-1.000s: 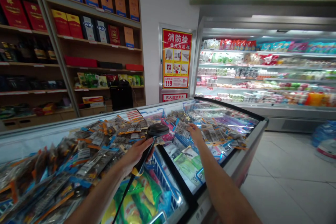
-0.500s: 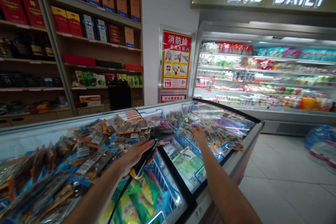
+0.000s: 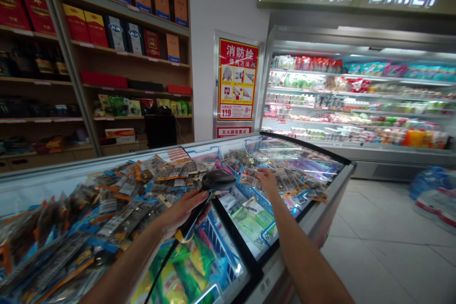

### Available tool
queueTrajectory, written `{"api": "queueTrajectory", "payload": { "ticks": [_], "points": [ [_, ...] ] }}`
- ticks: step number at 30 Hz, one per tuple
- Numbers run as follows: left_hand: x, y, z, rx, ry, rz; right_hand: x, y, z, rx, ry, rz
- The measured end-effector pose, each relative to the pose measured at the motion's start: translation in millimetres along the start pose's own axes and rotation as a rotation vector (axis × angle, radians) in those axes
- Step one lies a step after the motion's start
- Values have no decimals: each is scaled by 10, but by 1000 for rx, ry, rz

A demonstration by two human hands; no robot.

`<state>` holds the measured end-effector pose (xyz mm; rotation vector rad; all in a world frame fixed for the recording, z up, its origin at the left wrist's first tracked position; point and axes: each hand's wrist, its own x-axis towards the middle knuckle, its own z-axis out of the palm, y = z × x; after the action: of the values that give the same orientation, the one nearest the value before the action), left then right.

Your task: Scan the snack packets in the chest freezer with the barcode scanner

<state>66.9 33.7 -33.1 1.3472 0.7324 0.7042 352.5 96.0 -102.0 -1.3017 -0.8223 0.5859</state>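
Note:
My left hand (image 3: pixel 185 211) is wrapped round the handle of a black and yellow barcode scanner (image 3: pixel 218 179), whose head points to the right. From the handle's base a black cord (image 3: pixel 162 266) runs down out of view. Between the fingers of my right hand (image 3: pixel 267 181) is a small flat snack packet (image 3: pixel 250 177) with a printed label side up, just right of the scanner head. Many similar packets (image 3: pixel 121 213) lie heaped on the freezer's glass top to the left. A smaller heap of packets (image 3: pixel 294 180) lies beside my right hand.
The chest freezer (image 3: pixel 245 242) has dark-framed glass lids, with green and yellow bags (image 3: pixel 178 275) inside. Behind it are shelves of boxes (image 3: pixel 116 33) and a red fire-hydrant sign (image 3: pixel 237 80). A lit refrigerated case (image 3: pixel 356 99) stands at the right, near wrapped bottles (image 3: pixel 432 183) on the floor.
The view has shifted slightly. Both hands keep their grip on the scanner and the packet, and their places relative to each other look almost the same.

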Motion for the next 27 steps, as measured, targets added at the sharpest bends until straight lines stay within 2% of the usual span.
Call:
{"api": "queueTrajectory", "payload": {
  "ticks": [3,9,18,27],
  "points": [
    [-11,9,3,-39,-4,-25,-26,-16,12,8,-28,-10],
    [-34,19,-27,0,-92,-18,-78,-42,46,-8,-82,-19],
    [85,-48,119,-65,-16,36,-94,-46,47,-24,-87,-61],
    [123,-42,110,-237,40,-47,-42,-15,27,86,75,-132]
  ]
}}
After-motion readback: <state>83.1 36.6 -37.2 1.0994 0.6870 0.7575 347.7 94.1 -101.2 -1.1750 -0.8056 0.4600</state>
